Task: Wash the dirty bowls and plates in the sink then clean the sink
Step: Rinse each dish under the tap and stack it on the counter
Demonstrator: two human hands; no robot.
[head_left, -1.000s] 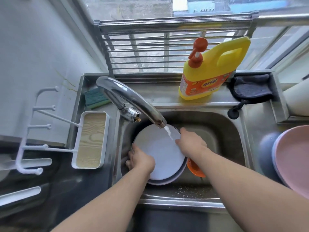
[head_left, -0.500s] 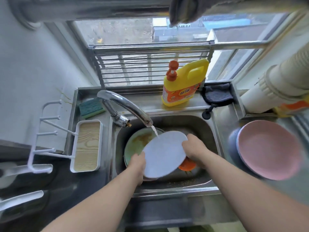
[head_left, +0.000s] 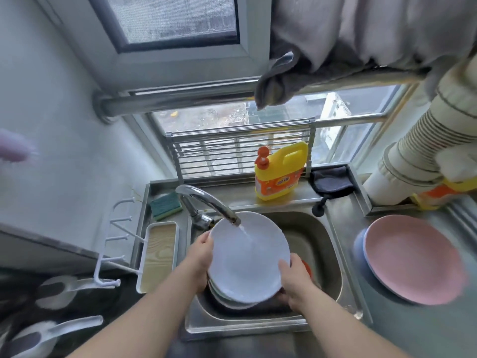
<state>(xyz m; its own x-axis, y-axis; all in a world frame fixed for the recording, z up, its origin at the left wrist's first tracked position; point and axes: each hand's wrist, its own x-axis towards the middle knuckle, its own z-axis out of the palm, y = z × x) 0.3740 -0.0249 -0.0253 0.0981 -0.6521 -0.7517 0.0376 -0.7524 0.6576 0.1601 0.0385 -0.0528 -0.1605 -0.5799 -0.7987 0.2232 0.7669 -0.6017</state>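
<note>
Now both hands' fingers grip white plate [head_left: 245, 257] — left hand [head_left: 200, 250], right hand [head_left: 294, 276] — under running tap [head_left: 206, 202].

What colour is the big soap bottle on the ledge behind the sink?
The soap bottle is yellow with an orange label and orange pump top, seen in the head view.

1. The yellow detergent bottle [head_left: 280, 171], standing on the ledge behind the sink [head_left: 327, 244], carries an orange label with a white badge of characters; they are too blurred to read.
2. A second orange-labelled bottle [head_left: 444, 196], well to the right of the sink, shows no legible print.
</note>
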